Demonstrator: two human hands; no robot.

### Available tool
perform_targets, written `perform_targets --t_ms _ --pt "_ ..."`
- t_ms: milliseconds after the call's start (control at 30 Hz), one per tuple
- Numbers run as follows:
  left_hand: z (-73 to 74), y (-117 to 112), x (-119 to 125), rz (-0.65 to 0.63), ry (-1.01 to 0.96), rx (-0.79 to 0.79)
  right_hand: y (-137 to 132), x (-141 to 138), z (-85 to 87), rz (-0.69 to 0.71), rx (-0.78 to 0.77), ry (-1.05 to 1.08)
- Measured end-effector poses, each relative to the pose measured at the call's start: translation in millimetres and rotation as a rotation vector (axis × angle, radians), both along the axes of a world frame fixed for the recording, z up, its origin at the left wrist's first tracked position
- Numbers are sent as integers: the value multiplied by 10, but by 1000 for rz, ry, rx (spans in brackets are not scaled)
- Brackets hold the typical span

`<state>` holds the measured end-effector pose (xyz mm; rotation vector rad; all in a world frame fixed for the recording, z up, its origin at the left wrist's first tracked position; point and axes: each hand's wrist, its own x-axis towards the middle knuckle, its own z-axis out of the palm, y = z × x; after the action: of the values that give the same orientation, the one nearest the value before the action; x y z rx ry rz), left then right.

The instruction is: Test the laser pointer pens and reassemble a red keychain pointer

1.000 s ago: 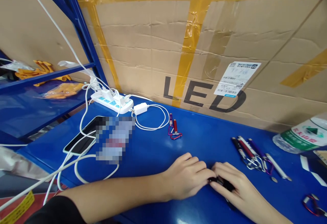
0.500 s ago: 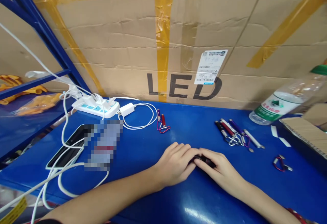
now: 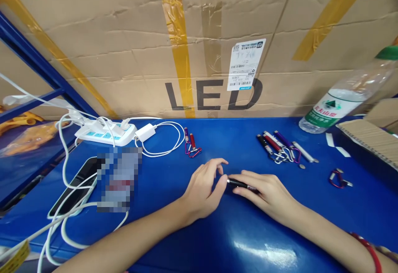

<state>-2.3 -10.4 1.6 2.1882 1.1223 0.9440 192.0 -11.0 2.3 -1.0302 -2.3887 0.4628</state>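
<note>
My right hand (image 3: 264, 188) is closed around a slim black penlight (image 3: 239, 183), whose silver end points left. My left hand (image 3: 205, 190) is beside that end, its thumb close to the tip and its curled fingers apart from the thumb. I see nothing held in it. Beyond my hands, a purple penlight (image 3: 186, 135) and a red penlight (image 3: 192, 141) lie with carabiner clips. Several more penlights (image 3: 273, 144), black, red, white and purple, lie to the right with clips. A silver tube (image 3: 303, 152) and a coin-like disc (image 3: 302, 166) are near them.
A red carabiner (image 3: 335, 177) with small metal parts lies at right. Behind it stand a water bottle (image 3: 337, 98) and a cardboard tray (image 3: 367, 140). On the left are a power strip (image 3: 105, 134), white cables and a phone (image 3: 76, 188). A large carton (image 3: 139, 57) backs the blue table.
My hands have moved apart. The left fingers have come off the penlight, and its black body with silver end now shows in my right hand. The camera view has shifted slightly.
</note>
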Motion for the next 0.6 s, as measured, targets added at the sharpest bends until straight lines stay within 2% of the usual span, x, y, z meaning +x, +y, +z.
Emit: perform_targets --t_ms 167,600 --pt "-1 10 0 -24 -7 -18 -8 -3 27 47 80 -46" --pt "26 37 -6 -57 -114 -179 45 20 34 -10 166 -38"
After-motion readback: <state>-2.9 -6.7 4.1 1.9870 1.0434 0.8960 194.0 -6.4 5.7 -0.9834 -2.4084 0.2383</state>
